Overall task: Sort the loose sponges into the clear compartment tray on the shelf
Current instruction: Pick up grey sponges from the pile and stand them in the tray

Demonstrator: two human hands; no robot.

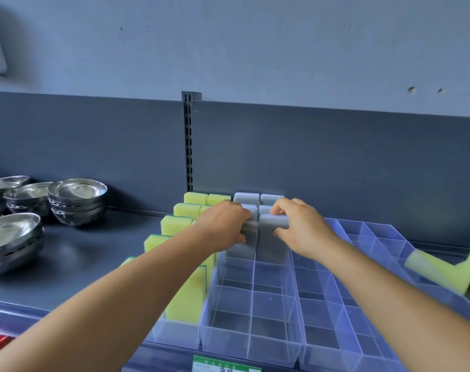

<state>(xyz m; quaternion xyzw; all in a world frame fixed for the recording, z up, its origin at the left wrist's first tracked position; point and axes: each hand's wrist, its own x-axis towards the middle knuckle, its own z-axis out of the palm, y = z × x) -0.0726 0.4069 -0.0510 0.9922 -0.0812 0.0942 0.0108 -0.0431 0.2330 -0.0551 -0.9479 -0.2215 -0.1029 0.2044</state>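
Observation:
A clear compartment tray (251, 342) sits on the dark shelf. Its left column holds upright yellow sponges (187, 294); grey sponges (246, 197) fill the back cells of the middle columns. My left hand (224, 224) grips a grey sponge (244, 247) standing in a middle cell. My right hand (299, 228) pinches the neighbouring grey sponge (271, 238) between thumb and fingers. Both sponges are upright and partly inside their cells. The front cells of these columns hold nothing.
Stacks of steel bowls (76, 201) stand at the left of the shelf. Further clear trays (362, 304) extend to the right, and loose yellow sponges (448, 269) lie on their right edge. A green price label (226, 365) hangs on the shelf front.

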